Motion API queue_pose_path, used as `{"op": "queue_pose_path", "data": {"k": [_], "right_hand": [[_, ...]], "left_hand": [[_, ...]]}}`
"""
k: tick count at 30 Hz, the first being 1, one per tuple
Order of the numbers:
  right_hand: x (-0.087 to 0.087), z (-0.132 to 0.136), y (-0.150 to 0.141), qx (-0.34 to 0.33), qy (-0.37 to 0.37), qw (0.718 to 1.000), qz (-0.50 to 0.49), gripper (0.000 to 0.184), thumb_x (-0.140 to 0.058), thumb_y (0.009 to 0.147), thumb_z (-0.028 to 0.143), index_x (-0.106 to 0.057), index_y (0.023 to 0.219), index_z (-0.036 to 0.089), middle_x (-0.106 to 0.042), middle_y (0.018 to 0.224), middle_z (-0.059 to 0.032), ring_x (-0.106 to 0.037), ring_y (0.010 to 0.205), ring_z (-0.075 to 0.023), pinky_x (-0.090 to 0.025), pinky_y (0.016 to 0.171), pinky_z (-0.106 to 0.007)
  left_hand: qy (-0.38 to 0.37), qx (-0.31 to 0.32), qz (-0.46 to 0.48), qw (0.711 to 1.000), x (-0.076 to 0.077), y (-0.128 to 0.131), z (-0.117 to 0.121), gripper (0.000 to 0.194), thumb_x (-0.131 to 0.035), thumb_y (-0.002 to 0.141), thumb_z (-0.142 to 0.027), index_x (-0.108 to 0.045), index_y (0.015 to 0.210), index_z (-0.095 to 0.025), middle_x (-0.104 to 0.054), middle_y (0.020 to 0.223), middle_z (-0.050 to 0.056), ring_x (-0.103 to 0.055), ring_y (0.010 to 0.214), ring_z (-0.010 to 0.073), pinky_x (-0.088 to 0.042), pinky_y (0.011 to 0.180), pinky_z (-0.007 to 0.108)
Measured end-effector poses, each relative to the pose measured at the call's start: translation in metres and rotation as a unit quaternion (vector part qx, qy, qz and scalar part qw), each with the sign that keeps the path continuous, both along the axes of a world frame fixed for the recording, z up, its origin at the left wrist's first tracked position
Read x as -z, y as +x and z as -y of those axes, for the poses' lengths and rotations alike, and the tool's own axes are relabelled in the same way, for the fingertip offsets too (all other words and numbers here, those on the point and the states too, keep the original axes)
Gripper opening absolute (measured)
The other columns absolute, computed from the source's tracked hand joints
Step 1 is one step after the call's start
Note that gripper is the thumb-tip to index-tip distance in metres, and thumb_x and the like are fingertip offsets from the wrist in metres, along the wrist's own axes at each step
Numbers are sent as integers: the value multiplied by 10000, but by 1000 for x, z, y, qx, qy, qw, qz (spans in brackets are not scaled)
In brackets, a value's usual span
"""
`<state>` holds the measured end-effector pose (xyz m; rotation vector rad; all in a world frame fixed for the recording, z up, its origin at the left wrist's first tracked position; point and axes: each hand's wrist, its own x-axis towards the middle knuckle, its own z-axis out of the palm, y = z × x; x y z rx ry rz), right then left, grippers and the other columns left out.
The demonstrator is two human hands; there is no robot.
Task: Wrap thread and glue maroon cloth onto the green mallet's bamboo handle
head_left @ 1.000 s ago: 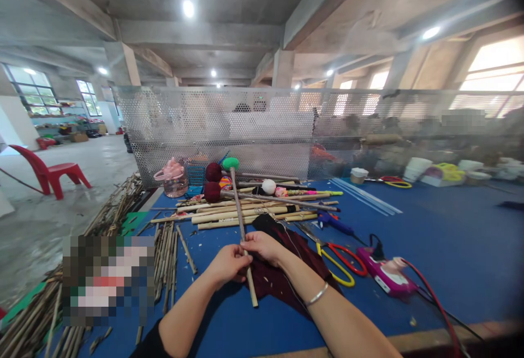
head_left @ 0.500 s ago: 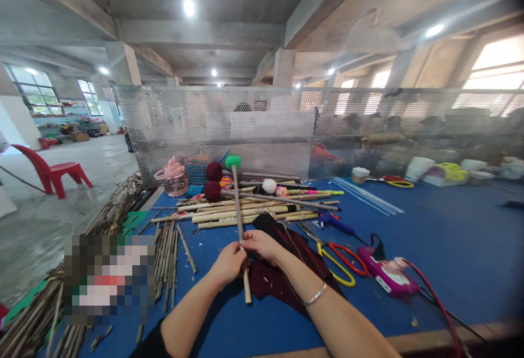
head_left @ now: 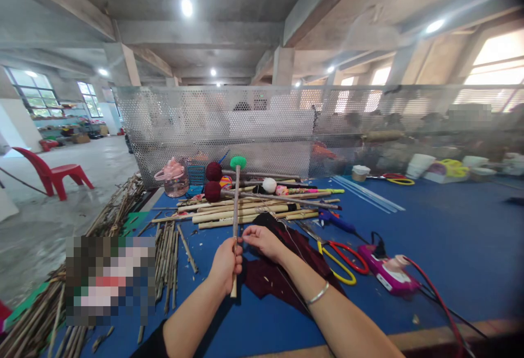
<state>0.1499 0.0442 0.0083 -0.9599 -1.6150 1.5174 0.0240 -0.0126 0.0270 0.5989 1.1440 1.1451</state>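
The table (head_left: 458,238) has a blue top. Short brown sticks (head_left: 167,262) lie side by side on the left. At the back there is a pile of pale sticks (head_left: 262,210) and a pink bottle (head_left: 176,184). A dark red cloth (head_left: 268,280) lies crumpled in the middle. Big scissors (head_left: 323,244) lie between it and a purple plug box (head_left: 387,273). Clear strips (head_left: 366,193) lie farther back.

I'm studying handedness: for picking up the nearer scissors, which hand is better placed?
The right hand, I'd judge: it is nearer the scissors, while the left hand is wrapped around the stick. Whether the right holds anything is unclear.
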Motion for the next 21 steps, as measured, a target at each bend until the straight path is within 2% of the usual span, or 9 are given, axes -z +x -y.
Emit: {"op": "queue_pose_path", "data": {"k": [4,8,10,12,15,18,21], "right_hand": [[-1,-2,7,79,109,986,100,230,-627,657,375,-556,672,157,-421,484,57,-316,450,-66,-247,455,-209],[-8,4,7,155,209,942,213,214,-584,708,379,-594,663,170,-469,503,28,-366,479,-89,-275,479,-221],[-10,7,7,154,245,926,241,232,-574,719,395,-608,653,175,-499,528,13,-388,499,-98,-282,497,-229],[-11,7,9,136,260,922,251,193,-583,707,357,-615,644,177,-502,539,10,-398,515,-102,-288,514,-233],[-11,2,16,114,224,945,209,67,-592,647,232,-604,674,172,-461,529,32,-381,511,-93,-296,520,-228],[-11,-5,29,68,124,985,102,100,-601,593,199,-569,680,160,-437,515,52,-366,485,-77,-292,498,-214],[-14,-10,42,18,22,1000,9,183,-616,573,223,-557,734,158,-460,530,60,-313,431,-50,-215,423,-189]], "left_hand": [[-3,9,0,1000,0,-1,-1,251,-435,752,-348,-502,912,-167,-308,486,-100,-179,336,14,-91,342,138],[-17,0,6,1000,1,-1,-2,240,-434,758,-361,-491,899,-175,-331,476,-97,-195,321,14,-94,336,135],[-24,-14,3,1000,1,-2,-3,202,-437,762,-351,-472,841,-169,-350,476,-92,-218,320,13,-103,332,133],[-26,-19,2,999,1,-2,-3,175,-424,776,-336,-453,803,-165,-357,476,-88,-223,319,11,-105,329,132],[-20,-10,10,1000,-1,-4,-3,161,-385,804,-309,-449,810,-162,-341,473,-91,-199,316,9,-91,328,131],[-18,-7,15,1000,-2,-6,-2,158,-380,810,-298,-456,826,-160,-325,476,-94,-194,316,8,-87,328,129],[-21,-6,28,999,-1,-8,-3,158,-401,803,-306,-459,825,-161,-314,480,-96,-191,315,8,-82,325,130]]}}
